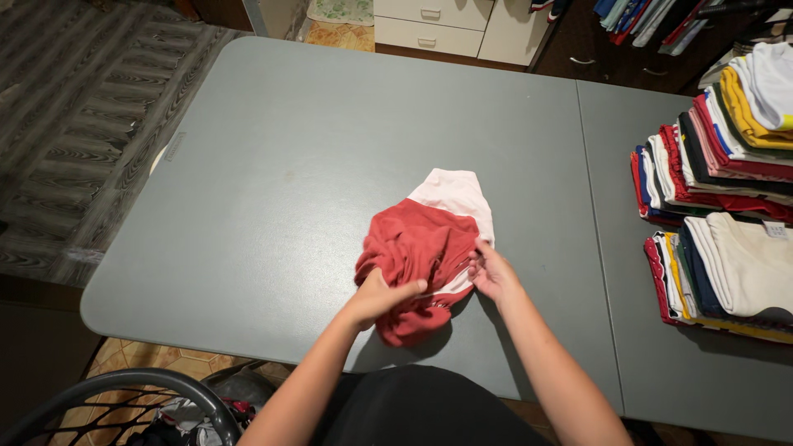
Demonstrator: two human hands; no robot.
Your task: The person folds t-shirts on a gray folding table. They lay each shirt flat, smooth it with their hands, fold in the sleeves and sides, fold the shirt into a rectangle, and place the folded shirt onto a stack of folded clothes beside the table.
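Nearest the camera, at the bottom left, the dark curved rim of a laundry basket (132, 388) shows over a tiled floor, with some cloth inside it; just beyond it the near edge of the grey table (248, 165) begins.

Both forearms reach up from the bottom of the view onto the table; the left hand (376, 299) is closed over a bunch of the red-and-pink garment (421, 256), fingers curled around the red cloth near its lower left part, the thumb lying across the top; the right hand (493, 271) rests at the garment's right edge, fingers bent and pinching the fabric where red meets pale pink, not spread flat. The garment lies crumpled in the middle of the table, close to the near edge, the red part toward the person and the pink part on the far side.

By my reading the cloth is being gathered or straightened, with no neat fold made yet; the next move would call for both hands to find an edge or seam and draw the fabric out flat on the bare table around it.

Farther right, two stacks of folded clothes (727, 215) in many colours sit on the table's right part, well apart from the hands; beyond the far edge stand pale drawers (434, 23).
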